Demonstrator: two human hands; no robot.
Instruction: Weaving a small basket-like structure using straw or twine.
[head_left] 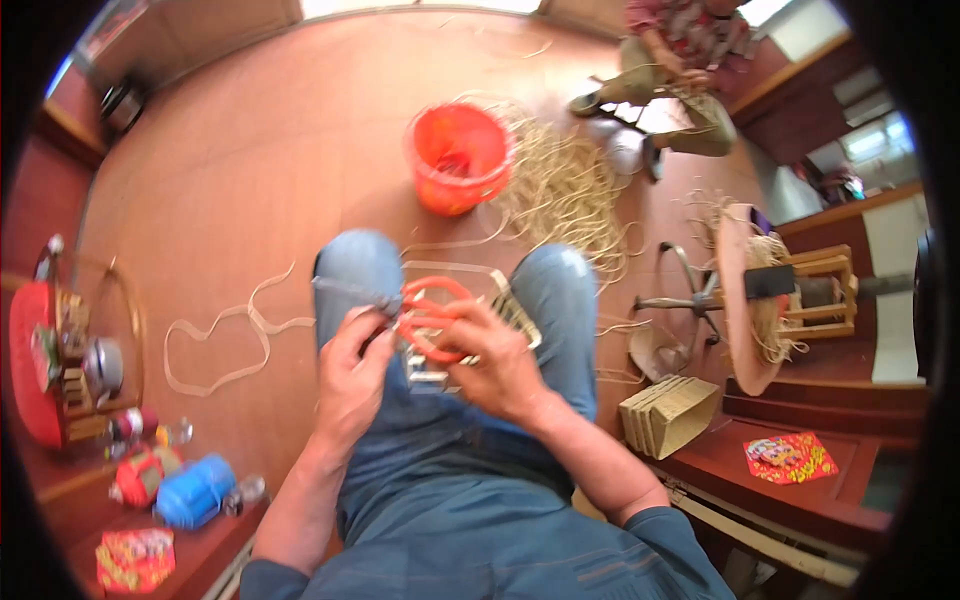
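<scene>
My right hand [490, 360] is closed on the orange-handled scissors [432, 300], whose grey blades point left over my knee. My left hand [355, 370] is closed just below the blades, beside the pivot, on something small and dark that I cannot make out. Beneath the scissors and my hands, a pale open frame [515, 315] with strands or slats rests across my lap between my knees; part of it is hidden by my right hand.
A red bucket [460, 195] stands ahead beside tangled pale strands [565, 190]. A seated person [690, 70] works at top right. An office chair [750, 300] and stacked woven baskets [660, 420] are right; bottles, blue [195, 490] and red containers sit left. A loose strip [215, 385] lies on the floor.
</scene>
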